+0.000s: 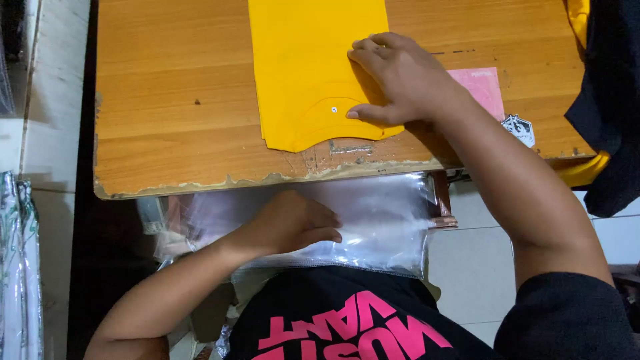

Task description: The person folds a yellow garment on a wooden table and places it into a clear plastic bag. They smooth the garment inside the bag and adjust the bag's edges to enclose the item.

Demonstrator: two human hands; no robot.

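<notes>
While the right hand (pixel 400 80) lies flat and open on the folded yellow shirt (pixel 313 73), palm down, fingers spread along its right side and thumb near the collar curve, it grips nothing; it only presses the cloth to the wooden table (pixel 173 100). The left hand (pixel 293 223) rests lower, below the table's front edge, fingers loosely curled on a stack of clear plastic bags (pixel 380 220) lying on the person's lap; whether it pinches one bag cannot be told.

Progress, judged from the layout: the shirt is already folded into a neat rectangle, collar end toward the person, and it is not yet inside any bag. Bagging appears to remain.

Edges and room: the shirt's collar end sits near the table's chipped front edge, just short of it. Left of the shirt the tabletop shows bare wood. To the right lie a pink card (pixel 483 87) and a small sticker (pixel 520 130), close to the forearm; dark cloth (pixel 610 100) and more yellow fabric crowd the far right corner. Packed bags (pixel 20 267) stand at the left floor side, well apart.
</notes>
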